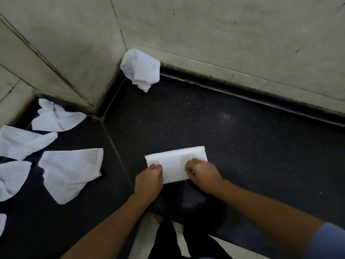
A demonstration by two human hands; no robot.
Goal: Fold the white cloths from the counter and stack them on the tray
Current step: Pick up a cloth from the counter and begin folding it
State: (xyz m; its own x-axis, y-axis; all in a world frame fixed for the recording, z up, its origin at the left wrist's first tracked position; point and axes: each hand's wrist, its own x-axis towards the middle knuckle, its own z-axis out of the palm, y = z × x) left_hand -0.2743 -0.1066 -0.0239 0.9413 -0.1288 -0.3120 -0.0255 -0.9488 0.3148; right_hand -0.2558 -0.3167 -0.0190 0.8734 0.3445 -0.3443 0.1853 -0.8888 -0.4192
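Pressing down on a folded white rectangular cloth, a person works at a dark speckled stone counter that runs into a corner of pale, scuffed tiled wall. The left hand sits at the cloth's near left corner, its fingers curled tight over the edge so that the fabric is pinched beneath them. The right hand covers the near right corner in the same way, fingers bent and closed onto the cloth. Both bare forearms reach in from the bottom of the frame, and a blue sleeve shows at the lower right.

The folded cloth lies flat on the counter, near its front edge and roughly at the centre of the view, its long side running left to right and tilted slightly upward at the right.

Unfolded white cloths wait elsewhere. A crumpled white cloth rests in the far corner, touching the wall. To the left, past a seam in the counter, a loose group of rumpled white cloths lies spread over the dark surface, some overlapping and several cut off by the left edge of the frame. No tray can be made out in this view.
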